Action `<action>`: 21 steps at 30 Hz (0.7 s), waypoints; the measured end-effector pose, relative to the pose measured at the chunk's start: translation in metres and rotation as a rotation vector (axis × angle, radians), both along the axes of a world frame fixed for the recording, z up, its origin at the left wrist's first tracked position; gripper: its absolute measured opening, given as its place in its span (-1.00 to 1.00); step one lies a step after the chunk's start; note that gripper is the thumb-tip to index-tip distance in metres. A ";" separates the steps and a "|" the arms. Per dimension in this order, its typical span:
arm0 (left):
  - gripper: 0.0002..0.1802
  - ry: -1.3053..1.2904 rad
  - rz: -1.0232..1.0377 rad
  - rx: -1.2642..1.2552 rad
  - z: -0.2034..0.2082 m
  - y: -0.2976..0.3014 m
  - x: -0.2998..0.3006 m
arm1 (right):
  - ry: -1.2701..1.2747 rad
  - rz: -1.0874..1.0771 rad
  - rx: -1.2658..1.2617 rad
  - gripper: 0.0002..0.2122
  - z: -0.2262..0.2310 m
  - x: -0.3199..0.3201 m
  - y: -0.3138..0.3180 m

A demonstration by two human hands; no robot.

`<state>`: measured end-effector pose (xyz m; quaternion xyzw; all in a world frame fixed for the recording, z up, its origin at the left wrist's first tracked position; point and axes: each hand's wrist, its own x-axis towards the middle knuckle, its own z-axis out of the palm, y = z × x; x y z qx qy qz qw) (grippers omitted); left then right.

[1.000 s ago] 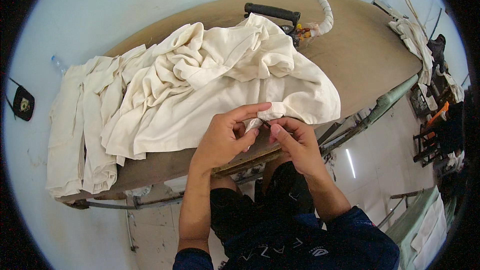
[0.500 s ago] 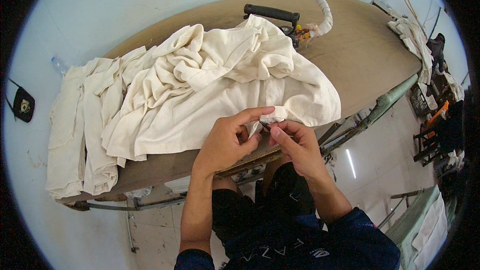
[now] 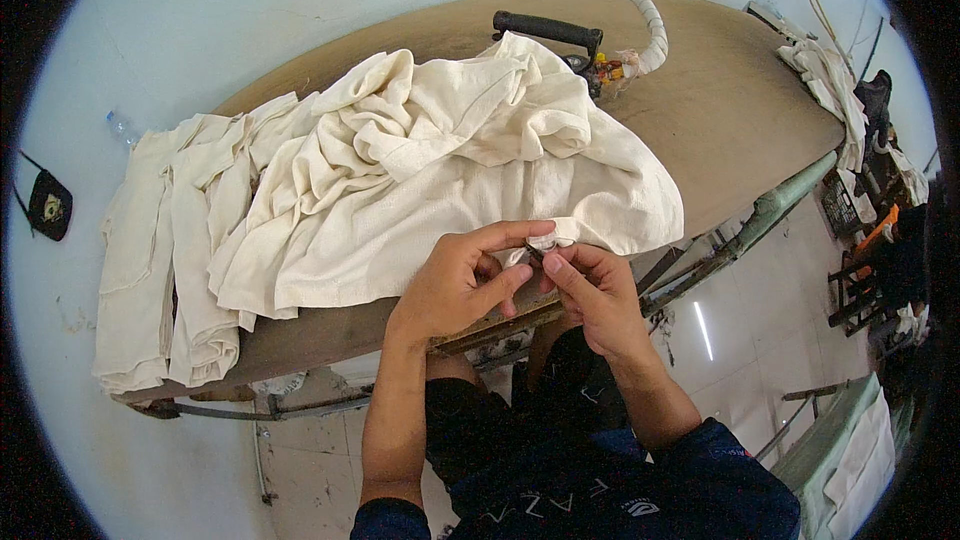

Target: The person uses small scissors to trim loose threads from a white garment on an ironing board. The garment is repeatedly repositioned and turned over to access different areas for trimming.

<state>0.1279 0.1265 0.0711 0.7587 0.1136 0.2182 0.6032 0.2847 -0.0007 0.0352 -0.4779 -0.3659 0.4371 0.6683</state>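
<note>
A cream cloth garment lies crumpled over the padded board, its near edge running up to my hands. My left hand pinches that edge, index finger stretched along the top of a small folded bit of the cloth. From the other side, the fingertips of my right hand close on a small dark pointed tool, its tip against the cloth fold. Fingers cover most of the tool, so its exact kind is unclear.
A steam iron with a wrapped hose stands behind the garment on the brown ironing board. Folded cream trousers lie at the board's left end. More cloth hangs off the far right end, and another covered table stands lower right.
My left thumb has shifted slightly toward my right fingertips, and the dark tool has turned a little at the fold. The garment, iron and folded trousers stay in place.
</note>
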 end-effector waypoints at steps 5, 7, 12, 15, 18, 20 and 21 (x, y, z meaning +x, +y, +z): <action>-0.46 0.026 0.019 -0.048 -0.005 0.002 0.000 | -0.001 -0.038 0.026 -0.82 -0.004 -0.003 0.003; -0.45 0.051 0.022 -0.048 -0.003 0.002 -0.001 | 0.030 -0.028 0.046 -0.81 -0.005 -0.003 0.004; -0.41 -0.016 0.023 -0.152 -0.003 0.003 -0.004 | 0.175 0.033 -0.004 -0.77 0.001 0.001 -0.004; -0.40 -0.042 0.013 -0.169 0.000 0.004 -0.005 | 0.182 0.023 0.005 -0.75 0.004 0.002 -0.008; -0.42 -0.047 0.010 -0.170 -0.001 0.005 -0.003 | -0.139 -0.141 0.145 -0.70 0.001 0.002 -0.006; -0.44 -0.032 0.023 -0.170 0.000 0.005 -0.001 | -0.570 -0.360 0.366 -0.63 0.000 -0.002 0.004; -0.46 -0.032 0.045 -0.168 0.000 0.004 -0.003 | -0.720 -0.394 0.368 -0.62 0.007 -0.002 0.010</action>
